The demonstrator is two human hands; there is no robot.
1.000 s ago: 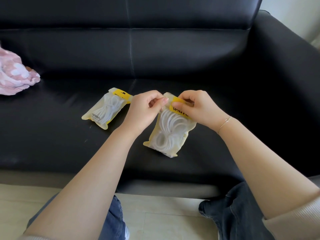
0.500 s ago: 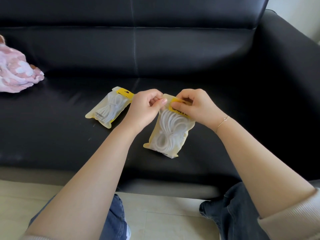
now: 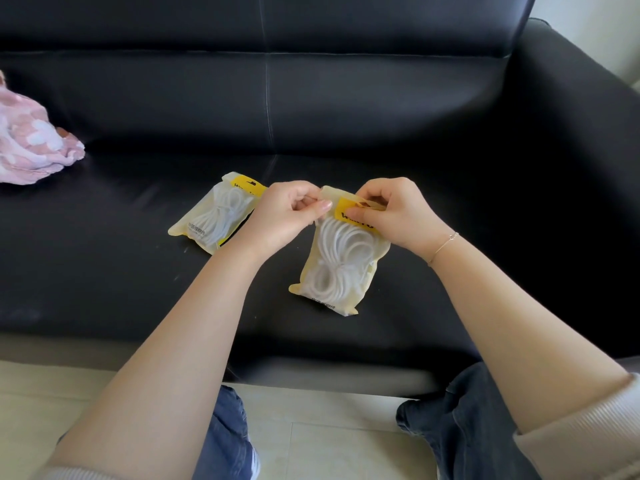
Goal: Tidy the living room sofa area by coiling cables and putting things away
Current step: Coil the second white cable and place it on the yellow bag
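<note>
A pale yellow plastic pouch (image 3: 339,268) with a coiled white cable inside lies on the black sofa seat (image 3: 104,271). My left hand (image 3: 284,216) pinches the pouch's top left corner. My right hand (image 3: 398,213) pinches the yellow-labelled top edge on the other side. A second, similar cable pouch (image 3: 218,216) lies flat on the seat just left of my left hand, untouched, its right edge partly hidden by that hand.
A pink and white fluffy cloth (image 3: 31,143) sits on the seat at the far left. The sofa armrest (image 3: 571,133) rises on the right. My knees in jeans (image 3: 460,427) are over the light tiled floor (image 3: 329,445) below the sofa front.
Both hands keep their pinch on the pouch's top edge and have barely shifted. The view has drifted slightly.
</note>
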